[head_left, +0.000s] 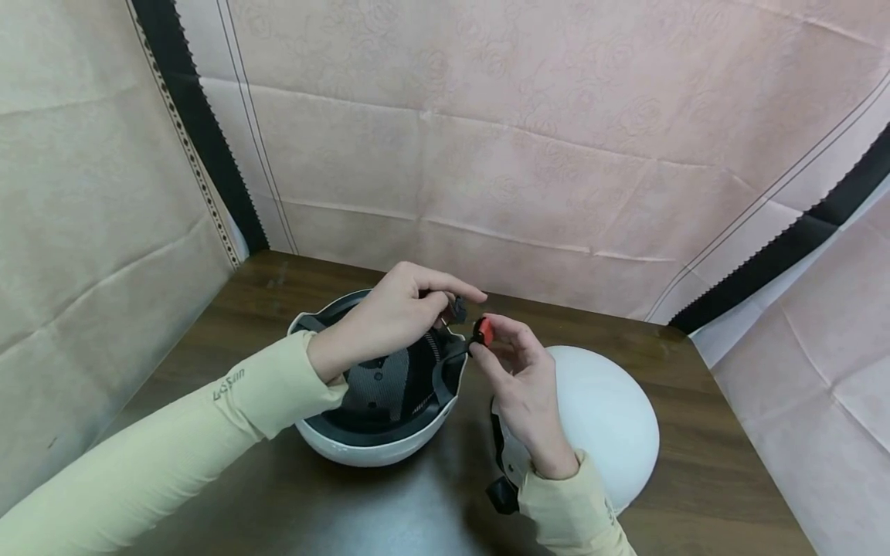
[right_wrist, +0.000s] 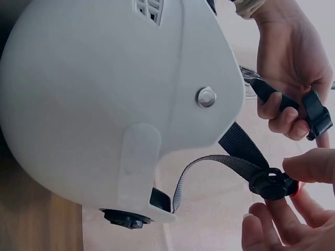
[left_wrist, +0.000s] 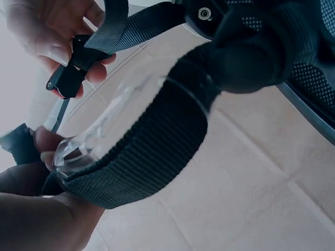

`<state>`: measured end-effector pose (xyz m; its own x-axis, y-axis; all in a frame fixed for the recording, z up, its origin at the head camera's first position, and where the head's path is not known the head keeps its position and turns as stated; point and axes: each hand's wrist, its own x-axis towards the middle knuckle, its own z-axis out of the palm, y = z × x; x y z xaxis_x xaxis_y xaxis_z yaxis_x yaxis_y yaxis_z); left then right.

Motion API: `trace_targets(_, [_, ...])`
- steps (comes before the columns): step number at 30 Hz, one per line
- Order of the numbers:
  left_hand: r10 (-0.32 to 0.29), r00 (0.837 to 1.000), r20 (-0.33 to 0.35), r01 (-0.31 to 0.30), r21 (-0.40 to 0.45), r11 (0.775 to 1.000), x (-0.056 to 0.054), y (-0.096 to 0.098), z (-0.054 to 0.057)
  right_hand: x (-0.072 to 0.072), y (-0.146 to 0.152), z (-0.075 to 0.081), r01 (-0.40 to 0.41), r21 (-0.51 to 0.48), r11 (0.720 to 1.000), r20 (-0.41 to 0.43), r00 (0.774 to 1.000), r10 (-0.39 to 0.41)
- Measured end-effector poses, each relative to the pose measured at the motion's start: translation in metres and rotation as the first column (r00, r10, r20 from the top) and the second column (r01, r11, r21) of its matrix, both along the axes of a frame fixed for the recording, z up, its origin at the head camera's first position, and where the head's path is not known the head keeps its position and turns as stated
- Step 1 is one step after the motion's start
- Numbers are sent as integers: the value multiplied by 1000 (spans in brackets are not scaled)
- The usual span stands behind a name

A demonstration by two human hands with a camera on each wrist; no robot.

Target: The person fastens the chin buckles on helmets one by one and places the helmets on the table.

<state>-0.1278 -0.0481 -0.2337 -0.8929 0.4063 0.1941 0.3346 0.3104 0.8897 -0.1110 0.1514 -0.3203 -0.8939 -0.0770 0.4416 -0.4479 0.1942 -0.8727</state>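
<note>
A white helmet lies upside down, its dark padded lining facing up. Over its far right rim, my left hand grips a black chin strap with a clear plastic piece along it. A black buckle end sits at that hand's fingers. My right hand, just to the right of the helmet, pinches a black and red buckle part between thumb and fingers. Webbing runs from this part to the helmet's side. The two buckle parts are close together but apart.
A second white helmet sits dome up on the wooden table, beside and partly behind my right forearm. Its black parts show at its left edge. Pale patterned cloth encloses the table at the back and sides.
</note>
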Motion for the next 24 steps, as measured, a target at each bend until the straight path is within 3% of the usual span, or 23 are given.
trace_targets(14, [25, 998, 64, -26, 8, 1000, 1, -2, 3, -1, 0, -1, -26, 1, 1000, -20, 999, 26])
trace_targets(24, [11, 998, 59, -13, 40, 999, 2, -3, 3, -2, 0, -1, -32, 5, 999, -22, 999, 32])
